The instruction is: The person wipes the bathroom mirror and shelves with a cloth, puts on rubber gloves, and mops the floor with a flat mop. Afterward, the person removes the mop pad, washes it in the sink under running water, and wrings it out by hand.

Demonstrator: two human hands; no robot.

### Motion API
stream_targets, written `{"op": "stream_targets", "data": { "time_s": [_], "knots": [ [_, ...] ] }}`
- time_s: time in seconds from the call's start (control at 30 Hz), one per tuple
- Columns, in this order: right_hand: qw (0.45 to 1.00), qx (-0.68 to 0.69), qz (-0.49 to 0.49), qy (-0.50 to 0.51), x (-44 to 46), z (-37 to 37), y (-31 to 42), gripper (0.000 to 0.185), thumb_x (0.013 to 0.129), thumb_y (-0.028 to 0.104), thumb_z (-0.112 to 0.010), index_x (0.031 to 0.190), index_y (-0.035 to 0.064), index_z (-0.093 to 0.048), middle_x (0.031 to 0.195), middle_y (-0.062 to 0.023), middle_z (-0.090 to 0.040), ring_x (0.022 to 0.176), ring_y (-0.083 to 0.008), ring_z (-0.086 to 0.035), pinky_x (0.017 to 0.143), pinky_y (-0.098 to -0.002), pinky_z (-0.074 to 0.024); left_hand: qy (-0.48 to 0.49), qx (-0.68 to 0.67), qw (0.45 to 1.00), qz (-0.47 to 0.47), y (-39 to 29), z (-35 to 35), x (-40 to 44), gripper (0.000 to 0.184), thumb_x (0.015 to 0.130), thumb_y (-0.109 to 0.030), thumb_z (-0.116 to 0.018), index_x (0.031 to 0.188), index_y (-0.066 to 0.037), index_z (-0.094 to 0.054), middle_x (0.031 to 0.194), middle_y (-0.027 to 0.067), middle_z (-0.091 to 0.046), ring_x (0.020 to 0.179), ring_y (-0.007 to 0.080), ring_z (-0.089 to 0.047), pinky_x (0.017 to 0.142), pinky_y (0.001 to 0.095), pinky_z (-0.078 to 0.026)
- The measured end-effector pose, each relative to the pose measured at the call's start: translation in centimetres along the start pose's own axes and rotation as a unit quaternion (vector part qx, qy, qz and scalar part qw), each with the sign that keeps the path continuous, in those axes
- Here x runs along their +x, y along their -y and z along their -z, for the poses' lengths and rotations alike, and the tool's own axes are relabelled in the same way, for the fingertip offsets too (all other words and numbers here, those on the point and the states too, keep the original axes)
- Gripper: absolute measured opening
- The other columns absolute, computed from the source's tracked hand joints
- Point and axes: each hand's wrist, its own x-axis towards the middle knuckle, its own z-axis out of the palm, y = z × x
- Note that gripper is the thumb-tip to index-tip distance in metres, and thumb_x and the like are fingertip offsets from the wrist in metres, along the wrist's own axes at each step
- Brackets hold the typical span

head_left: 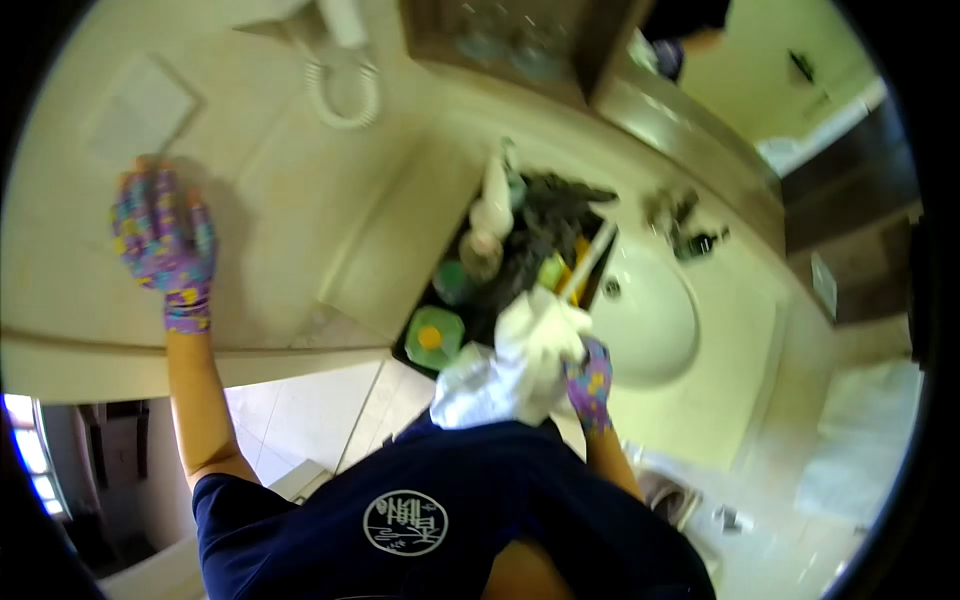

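My left hand (170, 235), in a purple flowered glove with bare fingertips, lies against the beige wall with its fingers stretched out. Just above those fingertips is a pale square wall plate (145, 108). In a matching glove, my right hand (590, 385) grips a bunched white cloth (540, 345) in front of my body. The cloth hangs over the near end of a black caddy (402, 345). Packed in the caddy are a green bottle with a yellow cap (435, 337), a white bottle (491, 205), dark grey rags (550, 225) and a white-handled tool (590, 262).
Right of the caddy is a white washbasin (655, 330) with a dark tap (695, 240) behind it. A hair dryer (342, 25) with a coiled cord hangs on the wall. Glasses (510, 40) stand in a wooden shelf, beside a mirror (770, 70). White towels (860, 440) hang at right.
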Motion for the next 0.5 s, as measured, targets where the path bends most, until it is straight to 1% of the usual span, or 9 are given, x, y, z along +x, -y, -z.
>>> {"op": "stream_targets", "data": {
  "time_s": [0.03, 0.07, 0.17, 0.23, 0.3, 0.37, 0.4, 0.43, 0.5],
  "knots": [
    [0.992, -0.075, -0.088, 0.044, -0.8, 5.4, 0.5, 0.032, 0.073, 0.013, -0.071, 0.102, 0.0035, -0.061, 0.095, -0.0157, -0.059, 0.085, -0.0299, -0.057, 0.075, -0.0384, -0.0469, 0.001, -0.016, 0.999, 0.041, -3.6, 2.1, -2.4, 0.04, 0.08, -0.012, -0.065, 0.119, -0.008, -0.059, 0.127, 0.0128, -0.056, 0.117, 0.0324, -0.051, 0.098, 0.0442, -0.039],
    [0.996, -0.053, -0.057, 0.045, -6.7, 7.6, 1.4, 0.025, 0.073, 0.011, -0.07, 0.096, 0.0036, -0.062, 0.088, -0.0138, -0.058, 0.078, -0.0273, -0.055, 0.069, -0.0378, -0.0454, 0.067, -0.056, 0.996, 0.008, -3.1, 5.2, -2.6, 0.04, 0.08, -0.012, -0.065, 0.119, -0.008, -0.059, 0.127, 0.0128, -0.056, 0.117, 0.0324, -0.051, 0.098, 0.0442, -0.039],
    [0.998, 0.046, -0.04, 0.005, -8.2, 12.6, 4.6, 0.023, 0.077, 0.004, -0.066, 0.099, 0.0045, -0.059, 0.091, -0.0079, -0.056, 0.084, -0.0191, -0.056, 0.076, -0.0283, -0.0457, 0.187, -0.379, 0.902, 0.087, -7.3, 7.8, -6.6, 0.032, 0.08, -0.003, -0.065, 0.111, -0.006, -0.061, 0.114, 0.0153, -0.06, 0.103, 0.0325, -0.058, 0.087, 0.0405, -0.047],
    [0.993, 0.086, -0.046, -0.062, -7.6, 12.9, 4.5, 0.027, 0.078, 0.001, -0.064, 0.104, 0.0044, -0.057, 0.097, -0.0062, -0.056, 0.091, -0.0159, -0.056, 0.082, -0.0261, -0.0449, 0.262, -0.504, 0.816, 0.109, -12.4, 10.0, -8.8, 0.026, 0.08, -0.004, -0.065, 0.106, -0.005, -0.061, 0.108, 0.0154, -0.061, 0.098, 0.0323, -0.06, 0.081, 0.039, -0.05],
    [0.989, 0.08, -0.118, -0.05, -6.3, 13.7, 5.0, 0.034, 0.079, 0.002, -0.064, 0.112, 0.0024, -0.055, 0.106, -0.0105, -0.058, 0.1, -0.0212, -0.057, 0.088, -0.0302, -0.0448, 0.329, -0.579, 0.722, 0.188, -16.5, 12.7, -10.9, 0.026, 0.08, -0.007, -0.066, 0.105, -0.005, -0.06, 0.103, 0.0147, -0.061, 0.094, 0.0319, -0.061, 0.077, 0.0379, -0.051],
    [0.994, -0.071, -0.067, 0.043, -4.1, 12.9, 5.3, 0.041, 0.08, 0.004, -0.064, 0.12, 0.0012, -0.053, 0.114, -0.0158, -0.057, 0.109, -0.0277, -0.054, 0.094, -0.0351, -0.0423, 0.353, -0.588, 0.703, 0.189, -18.4, 13.7, -12.0, 0.028, 0.079, -0.008, -0.067, 0.106, -0.004, -0.06, 0.102, 0.0142, -0.061, 0.091, 0.0305, -0.061, 0.076, 0.0367, -0.051],
    [0.985, -0.143, -0.038, 0.085, -3.4, 12.5, 5.4, 0.044, 0.081, 0.006, -0.064, 0.124, 0.0005, -0.053, 0.118, -0.0184, -0.056, 0.113, -0.0309, -0.053, 0.097, -0.0375, -0.041, 0.391, -0.619, 0.642, 0.23, -19.1, 14.0, -12.5, 0.029, 0.08, -0.009, -0.066, 0.107, -0.003, -0.06, 0.102, 0.0142, -0.061, 0.091, 0.0281, -0.061, 0.079, 0.0351, -0.05],
    [0.985, -0.142, -0.037, 0.09, -3.3, 12.8, 5.6, 0.044, 0.081, 0.006, -0.064, 0.124, 0.0005, -0.053, 0.118, -0.0184, -0.056, 0.113, -0.0309, -0.053, 0.097, -0.0375, -0.041, 0.426, -0.644, 0.575, 0.271, -19.6, 14.7, -13.1, 0.03, 0.08, -0.01, -0.065, 0.108, -0.002, -0.06, 0.102, 0.0141, -0.061, 0.092, 0.0256, -0.061, 0.081, 0.0334, -0.048],
    [0.996, -0.042, -0.019, 0.071, -3.2, 13.2, 6.0, 0.042, 0.081, 0.006, -0.064, 0.121, 0.0, -0.054, 0.117, -0.0176, -0.057, 0.113, -0.0299, -0.053, 0.098, -0.0372, -0.0406, 0.442, -0.633, 0.561, 0.297, -19.8, 15.3, -14.3, 0.028, 0.081, -0.01, -0.064, 0.108, -0.001, -0.06, 0.101, 0.0135, -0.061, 0.091, 0.0242, -0.061, 0.08, 0.0326, -0.048]
  ]
}}
